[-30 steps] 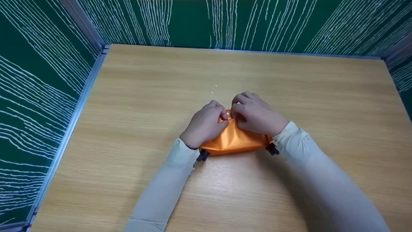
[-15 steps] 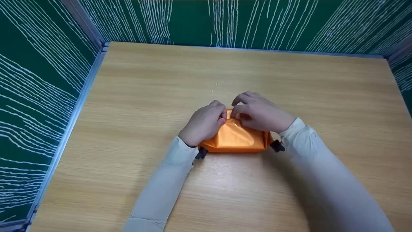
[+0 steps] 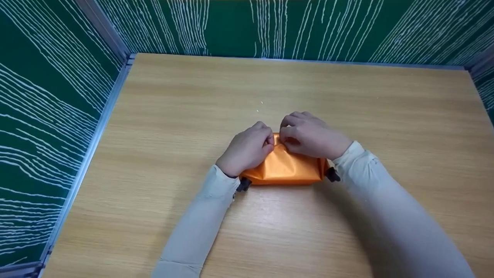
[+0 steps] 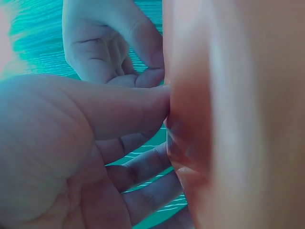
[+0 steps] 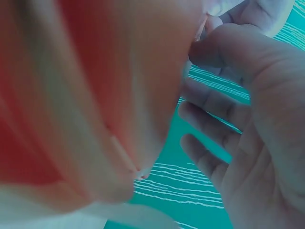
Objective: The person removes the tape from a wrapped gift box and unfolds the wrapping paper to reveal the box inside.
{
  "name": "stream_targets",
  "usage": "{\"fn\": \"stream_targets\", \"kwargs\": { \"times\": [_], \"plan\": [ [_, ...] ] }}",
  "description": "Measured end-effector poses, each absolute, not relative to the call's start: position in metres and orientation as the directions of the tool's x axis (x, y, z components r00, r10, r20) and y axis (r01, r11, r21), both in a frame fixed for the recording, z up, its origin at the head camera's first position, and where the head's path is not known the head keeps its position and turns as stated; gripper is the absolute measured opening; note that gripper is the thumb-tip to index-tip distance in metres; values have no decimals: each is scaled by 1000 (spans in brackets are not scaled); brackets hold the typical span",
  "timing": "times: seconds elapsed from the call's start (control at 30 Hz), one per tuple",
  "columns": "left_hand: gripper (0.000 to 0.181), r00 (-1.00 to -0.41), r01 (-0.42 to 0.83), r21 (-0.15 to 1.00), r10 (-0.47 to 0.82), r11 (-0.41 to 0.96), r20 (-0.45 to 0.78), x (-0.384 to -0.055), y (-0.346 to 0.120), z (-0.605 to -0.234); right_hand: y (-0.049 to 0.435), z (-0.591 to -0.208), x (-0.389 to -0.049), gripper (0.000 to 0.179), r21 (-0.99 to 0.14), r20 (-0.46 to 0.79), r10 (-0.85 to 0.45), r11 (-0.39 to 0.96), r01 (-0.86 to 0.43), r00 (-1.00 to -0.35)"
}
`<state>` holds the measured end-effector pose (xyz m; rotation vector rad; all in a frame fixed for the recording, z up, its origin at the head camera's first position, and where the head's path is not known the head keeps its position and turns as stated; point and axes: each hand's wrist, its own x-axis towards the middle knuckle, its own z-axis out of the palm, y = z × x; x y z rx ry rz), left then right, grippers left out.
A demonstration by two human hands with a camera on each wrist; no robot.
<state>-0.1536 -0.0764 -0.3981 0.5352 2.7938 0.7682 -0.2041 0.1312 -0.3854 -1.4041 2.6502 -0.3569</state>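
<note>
A shiny orange pouch (image 3: pixel 291 170) with black tabs at its two lower corners stands on the wooden table. My left hand (image 3: pixel 249 148) pinches its top edge between thumb and fingers, left of the middle. Just to the right, my right hand (image 3: pixel 310 135) pinches the same edge with thumb and forefinger. In the left wrist view, the left thumb (image 4: pixel 138 107) presses on the orange fabric (image 4: pixel 190 119), and the right hand (image 4: pixel 114 43) shows beyond it. In the right wrist view, the other right fingers (image 5: pixel 205 119) spread loosely behind the fabric.
The wooden table (image 3: pixel 193 96) has a raised metal frame (image 3: pixel 98 143) on its left. Green panels (image 3: pixel 231 31) with white wavy lines stand behind it and at both sides. Tiny white specks (image 3: pixel 259 107) lie beyond the hands.
My right hand shifted slightly right and its fingers loosened, then came back onto the pouch's edge. The pouch's front has smoothed out a little. The left hand kept its hold.
</note>
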Motion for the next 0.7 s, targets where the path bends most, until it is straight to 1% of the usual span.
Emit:
{"fn": "stream_targets", "kwargs": {
  "times": [0.23, 0.33, 0.47, 0.6, 0.7],
  "plan": [
    [8, -918, 281, 525, 384, 804, -97, -153, -78, -396, 130, -386, -203, 13, -209, 6, -816, 564, -799, -578],
    [7, -919, 283, 528, 384, 801, -90, -153, -78, -396, 133, -385, -203, 16, -216, -2, -820, 560, -800, -573],
    [7, -918, 289, 528, 387, 798, -84, -153, -78, -396, 139, -383, -203, 22, -249, 15, -844, 517, -819, -537],
    [7, -916, 291, 526, 392, 799, -88, -153, -78, -396, 142, -383, -202, 20, -251, 57, -870, 463, -850, -490],
    [7, -910, 307, 520, 407, 797, -86, -152, -77, -397, 142, -385, -201, 20, -242, 71, -875, 451, -859, -480]
  ]
}}
